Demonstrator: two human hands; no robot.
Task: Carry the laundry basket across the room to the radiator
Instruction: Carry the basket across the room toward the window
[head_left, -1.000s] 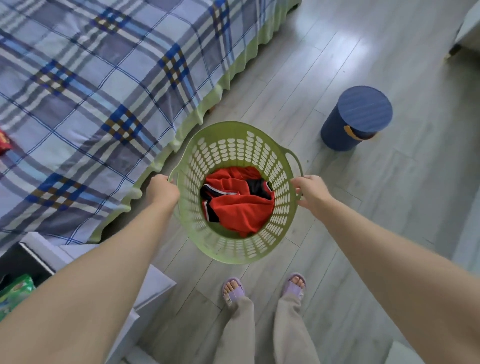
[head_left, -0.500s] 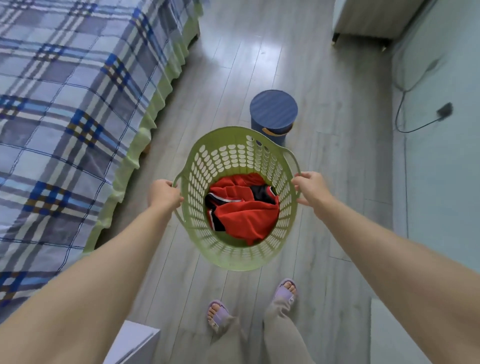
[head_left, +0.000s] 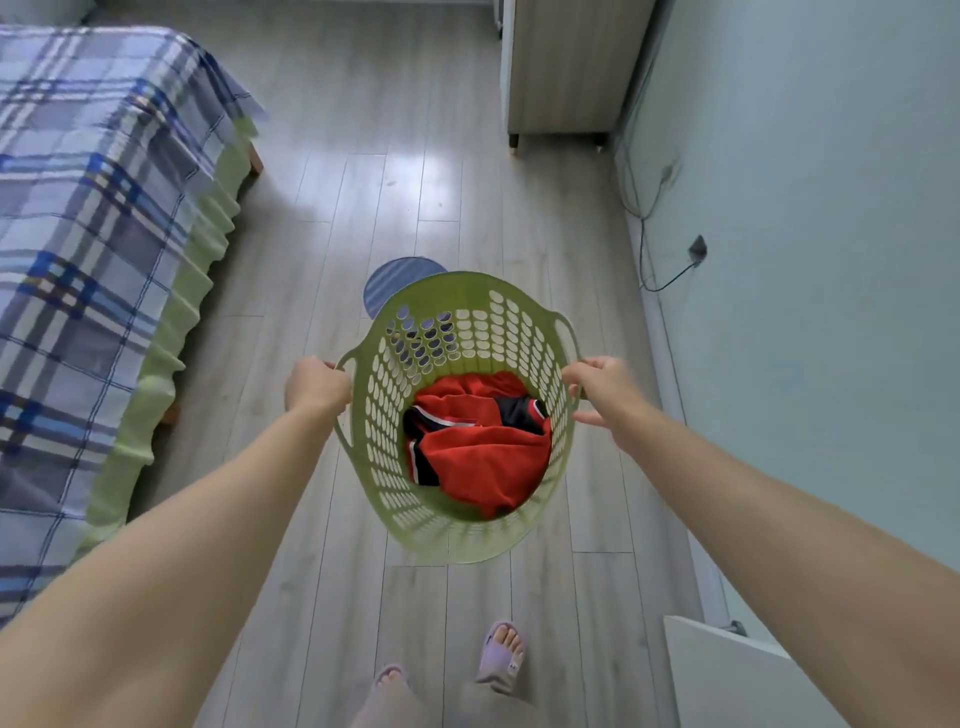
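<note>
A round green perforated laundry basket (head_left: 478, 332) hangs in the air in front of me, above the wooden floor. Red and black clothing (head_left: 478, 457) lies in its bottom. My left hand (head_left: 317, 387) is closed around the left handle. On the opposite rim, my right hand (head_left: 602, 387) grips the right handle, with the thumb sticking out below. No radiator shows in this view.
A bed with a blue plaid cover (head_left: 88, 234) and green skirt fills the left. A round blue stool (head_left: 395, 283) stands on the floor just behind the basket. A wooden cabinet (head_left: 566, 67) is far ahead, a cable and plug (head_left: 696, 252) run along the right wall, and a white furniture corner (head_left: 727, 675) sits bottom right.
The view has turned right and forward along the room. The bed slid to the left, the right wall and far cabinet came into sight, and the blue stool is now partly hidden behind the basket.
</note>
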